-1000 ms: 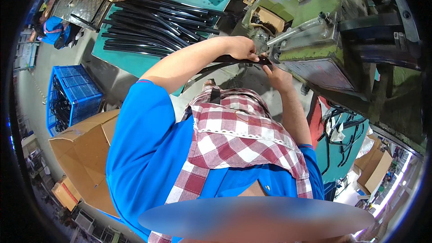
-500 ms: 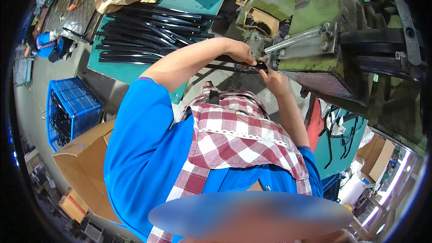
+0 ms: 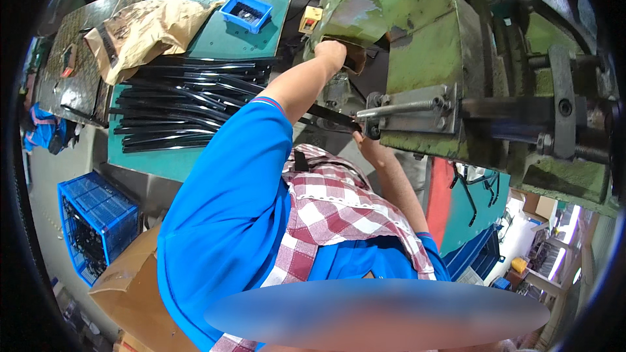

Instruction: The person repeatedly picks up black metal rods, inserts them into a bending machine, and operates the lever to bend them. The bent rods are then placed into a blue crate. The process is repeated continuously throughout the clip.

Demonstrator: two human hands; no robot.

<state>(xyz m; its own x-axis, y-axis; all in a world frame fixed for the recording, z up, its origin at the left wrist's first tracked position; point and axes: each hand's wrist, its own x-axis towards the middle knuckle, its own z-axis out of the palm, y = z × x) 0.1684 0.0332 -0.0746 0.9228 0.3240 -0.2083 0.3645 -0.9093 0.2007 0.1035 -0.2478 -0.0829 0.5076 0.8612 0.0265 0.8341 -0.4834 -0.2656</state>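
My left hand (image 3: 331, 54) reaches over the small cardboard box (image 3: 356, 58) beside the green machine (image 3: 420, 39). Its fingers dip out of sight behind the knuckles and the box wall, so what they touch is hidden. Lower down, my right hand (image 3: 372, 148) grips a black tube (image 3: 334, 116) near its end, just under the metal fitting at the machine's edge. The other end of that tube runs left behind my left forearm.
Black tubes (image 3: 176, 107) lie piled on the green table (image 3: 156, 163). Behind them are a brown paper sack (image 3: 147, 29) and a blue tray (image 3: 246, 13) of small dark parts. A blue crate (image 3: 98, 225) and a large cardboard carton (image 3: 127, 280) stand on the left. Bent black rods (image 3: 466, 195) hang at right.
My left hand has left the tube and moved up and away to the small cardboard box. My right hand stays on the tube at the machine. The view has shifted.
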